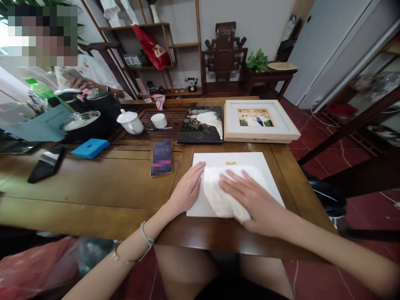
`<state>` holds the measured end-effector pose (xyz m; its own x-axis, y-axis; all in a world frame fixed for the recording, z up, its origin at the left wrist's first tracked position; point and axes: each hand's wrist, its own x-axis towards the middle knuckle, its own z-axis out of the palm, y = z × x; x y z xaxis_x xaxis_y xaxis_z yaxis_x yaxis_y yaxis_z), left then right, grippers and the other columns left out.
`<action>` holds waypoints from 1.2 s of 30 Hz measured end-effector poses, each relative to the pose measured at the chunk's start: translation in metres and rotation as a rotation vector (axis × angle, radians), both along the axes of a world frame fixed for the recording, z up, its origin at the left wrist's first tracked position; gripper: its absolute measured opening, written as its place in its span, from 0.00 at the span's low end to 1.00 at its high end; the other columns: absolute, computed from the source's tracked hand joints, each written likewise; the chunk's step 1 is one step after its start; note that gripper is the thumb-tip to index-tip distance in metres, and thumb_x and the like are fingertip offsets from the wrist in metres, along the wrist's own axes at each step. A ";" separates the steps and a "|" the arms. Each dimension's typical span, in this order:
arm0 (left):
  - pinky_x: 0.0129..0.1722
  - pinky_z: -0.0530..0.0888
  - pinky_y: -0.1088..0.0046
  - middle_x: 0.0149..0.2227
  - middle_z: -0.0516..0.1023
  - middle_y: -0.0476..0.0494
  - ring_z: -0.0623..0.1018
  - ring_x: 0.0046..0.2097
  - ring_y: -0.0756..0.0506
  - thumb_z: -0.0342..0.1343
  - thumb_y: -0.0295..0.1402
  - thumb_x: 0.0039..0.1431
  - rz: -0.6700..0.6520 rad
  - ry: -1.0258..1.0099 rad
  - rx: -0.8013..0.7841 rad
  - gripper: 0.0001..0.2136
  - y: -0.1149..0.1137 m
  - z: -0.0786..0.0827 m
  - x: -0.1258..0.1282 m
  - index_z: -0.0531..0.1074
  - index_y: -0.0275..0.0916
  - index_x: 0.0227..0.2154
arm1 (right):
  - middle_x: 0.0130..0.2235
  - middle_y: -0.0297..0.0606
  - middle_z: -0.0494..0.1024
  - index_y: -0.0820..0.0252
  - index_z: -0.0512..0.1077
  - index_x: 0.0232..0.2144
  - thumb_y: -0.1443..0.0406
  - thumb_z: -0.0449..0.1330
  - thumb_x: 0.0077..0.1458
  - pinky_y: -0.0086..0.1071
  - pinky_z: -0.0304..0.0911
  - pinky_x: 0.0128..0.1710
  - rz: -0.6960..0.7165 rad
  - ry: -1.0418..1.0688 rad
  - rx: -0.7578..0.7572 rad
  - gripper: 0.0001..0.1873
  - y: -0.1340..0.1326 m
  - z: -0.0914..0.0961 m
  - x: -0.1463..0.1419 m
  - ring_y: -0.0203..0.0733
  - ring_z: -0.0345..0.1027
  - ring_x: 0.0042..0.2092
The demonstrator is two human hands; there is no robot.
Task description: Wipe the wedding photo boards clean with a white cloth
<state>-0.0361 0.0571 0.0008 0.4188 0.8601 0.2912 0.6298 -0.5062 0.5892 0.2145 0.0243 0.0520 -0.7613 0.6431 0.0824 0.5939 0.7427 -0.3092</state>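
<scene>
A flat white panel (pixel 250 159) with a small gold-coloured fitting (pixel 231 163) lies on the wooden table in front of me. On top of it is a folded white cloth (pixel 215 196). My right hand (pixel 250 193) holds this cloth against the panel, palm down, its fingers stretched over the fabric. At the panel's left edge rests my left hand (pixel 189 186), open, fingers extended and holding nothing. The underside of the cloth and part of the panel are hidden.
Behind the panel lie a dark photo panel (pixel 200 125) and a framed photo (pixel 259 135). A phone (pixel 161 158), a blue block (pixel 90 148), a white lidded cup (pixel 130 122) and a small white bowl (pixel 159 121) are to the left. Another person (pixel 100 73) sits across, holding a phone.
</scene>
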 end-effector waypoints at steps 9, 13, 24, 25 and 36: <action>0.67 0.57 0.55 0.65 0.62 0.35 0.59 0.67 0.42 0.37 0.31 0.68 0.025 0.031 -0.010 0.21 -0.001 0.004 0.003 0.60 0.35 0.62 | 0.66 0.46 0.58 0.63 0.56 0.64 0.64 0.50 0.58 0.56 0.37 0.66 -0.406 0.039 0.064 0.32 0.063 -0.008 0.032 0.51 0.42 0.68; 0.66 0.57 0.53 0.65 0.61 0.36 0.59 0.67 0.42 0.38 0.31 0.68 0.024 0.018 0.004 0.21 -0.001 0.003 0.003 0.60 0.37 0.62 | 0.67 0.44 0.54 0.65 0.52 0.66 0.68 0.52 0.52 0.60 0.35 0.65 -0.208 0.015 -0.026 0.38 0.008 0.003 0.029 0.53 0.34 0.69; 0.67 0.57 0.54 0.65 0.61 0.36 0.59 0.67 0.42 0.38 0.31 0.68 0.020 0.037 -0.002 0.21 0.000 0.003 0.002 0.61 0.35 0.61 | 0.66 0.38 0.58 0.55 0.54 0.65 0.65 0.52 0.57 0.55 0.34 0.67 -0.039 0.151 -0.143 0.33 0.015 0.004 0.035 0.47 0.41 0.69; 0.67 0.57 0.54 0.65 0.61 0.35 0.59 0.67 0.42 0.38 0.32 0.68 0.019 0.040 -0.004 0.21 0.000 0.004 0.002 0.61 0.34 0.61 | 0.66 0.39 0.59 0.56 0.55 0.65 0.64 0.51 0.59 0.54 0.35 0.67 -0.128 0.168 -0.100 0.31 0.031 0.000 0.034 0.46 0.42 0.68; 0.66 0.58 0.54 0.65 0.62 0.36 0.60 0.67 0.41 0.38 0.32 0.68 0.020 0.025 0.010 0.21 -0.001 0.003 0.002 0.61 0.36 0.61 | 0.65 0.44 0.59 0.64 0.57 0.64 0.69 0.54 0.45 0.54 0.53 0.63 -0.267 -0.138 -0.015 0.41 -0.015 0.017 0.046 0.56 0.47 0.67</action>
